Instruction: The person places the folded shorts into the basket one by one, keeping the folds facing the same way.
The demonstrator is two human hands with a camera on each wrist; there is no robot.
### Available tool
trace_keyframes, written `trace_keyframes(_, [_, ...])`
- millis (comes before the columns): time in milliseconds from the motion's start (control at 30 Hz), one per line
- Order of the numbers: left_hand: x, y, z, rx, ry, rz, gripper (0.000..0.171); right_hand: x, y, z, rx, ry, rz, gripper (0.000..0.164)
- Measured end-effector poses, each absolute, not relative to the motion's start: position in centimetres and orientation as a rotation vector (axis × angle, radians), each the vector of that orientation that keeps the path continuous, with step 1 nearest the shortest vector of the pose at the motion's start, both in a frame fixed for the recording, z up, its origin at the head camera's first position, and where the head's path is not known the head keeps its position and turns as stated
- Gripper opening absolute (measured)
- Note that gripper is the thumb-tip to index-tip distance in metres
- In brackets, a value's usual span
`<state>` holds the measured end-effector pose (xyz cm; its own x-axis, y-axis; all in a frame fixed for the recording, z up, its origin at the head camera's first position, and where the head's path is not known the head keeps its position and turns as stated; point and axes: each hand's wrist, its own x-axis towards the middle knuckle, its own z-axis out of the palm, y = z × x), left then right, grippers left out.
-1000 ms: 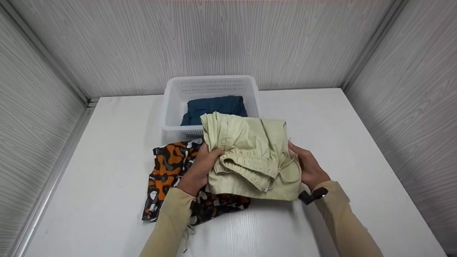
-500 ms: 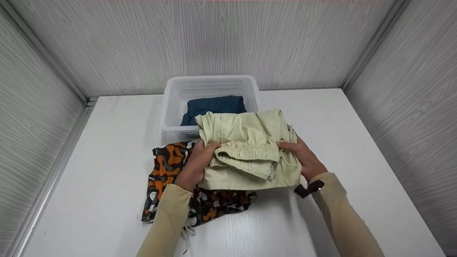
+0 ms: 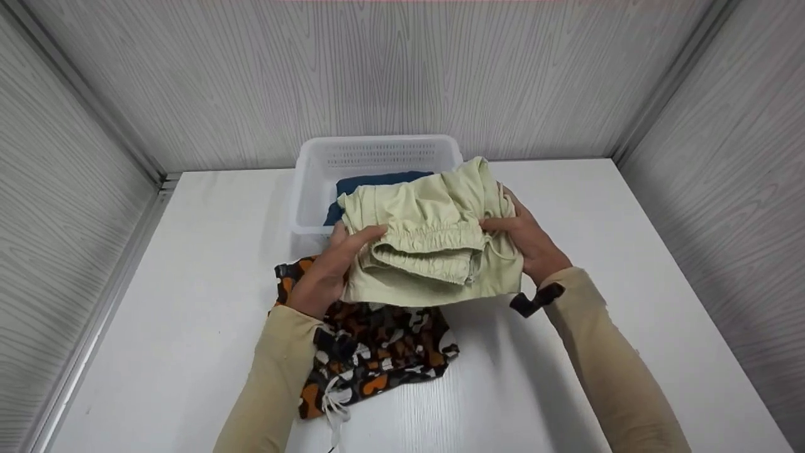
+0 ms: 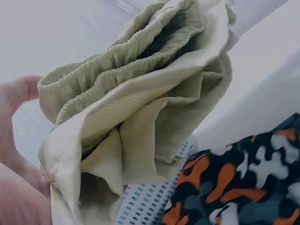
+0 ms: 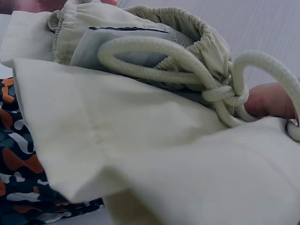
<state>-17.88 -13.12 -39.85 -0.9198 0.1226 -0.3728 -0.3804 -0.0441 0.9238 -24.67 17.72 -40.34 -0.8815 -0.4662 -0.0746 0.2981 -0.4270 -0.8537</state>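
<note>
Folded pale khaki shorts (image 3: 421, 206) hang in the air between my hands, with the gathered elastic waistband facing me. My left hand (image 3: 328, 269) grips their left side, thumb on top of the cloth. On the right side my right hand (image 3: 531, 238) pinches them, thumb on top near the waistband; its other fingers are mostly hidden. A white drawstring (image 5: 154, 56) tied in a loop shows close up in the right wrist view. The shorts overlap the front right of a white plastic basket (image 3: 380, 139), which holds a folded dark blue garment (image 3: 385, 180), partly covered.
An orange, black and white patterned garment (image 3: 393, 343) with a pale drawstring lies on the white table (image 3: 207, 283), partly under my left forearm. Grainy grey panels (image 3: 377, 69) stand behind the basket and at both sides.
Both hands have carried the khaki shorts forward and slightly left, further over the basket, covering more of the blue garment. My right thumb has come onto the top of the cloth.
</note>
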Motion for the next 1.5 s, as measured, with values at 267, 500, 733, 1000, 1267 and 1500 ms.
trace_keyframes(267, [-20.1, -14.0, -38.6, -0.243, 2.035, 2.024, 0.108, -26.9, 15.9, -38.6, -0.158, 1.461, -2.274, 0.076])
trace_keyframes(500, [-22.6, -14.9, -39.2, -0.186, 2.073, 2.118, 0.096, -28.1, 14.4, -37.7, 0.003, 1.205, -2.366, 0.054])
trace_keyframes(733, [-24.2, -15.5, -40.0, -0.198, 2.04, 2.212, 0.092, -28.4, 13.7, -37.7, 0.09, 0.884, -2.349, 0.054])
trace_keyframes(1000, [-24.5, -16.1, -40.4, -0.328, 2.109, 2.149, 0.091, -29.3, 12.9, -39.0, 0.081, 1.121, -2.473, 0.074])
trace_keyframes(1267, [-25.1, -15.9, -41.0, -0.356, 2.275, 1.977, 0.087, -29.8, 11.8, -40.4, 0.172, 1.802, -2.289, 0.077])
trace_keyframes(1500, [-24.9, -15.8, -42.8, -0.257, 2.512, 1.788, 0.08, -29.1, 11.3, -41.5, 0.063, 2.098, -2.023, 0.068])
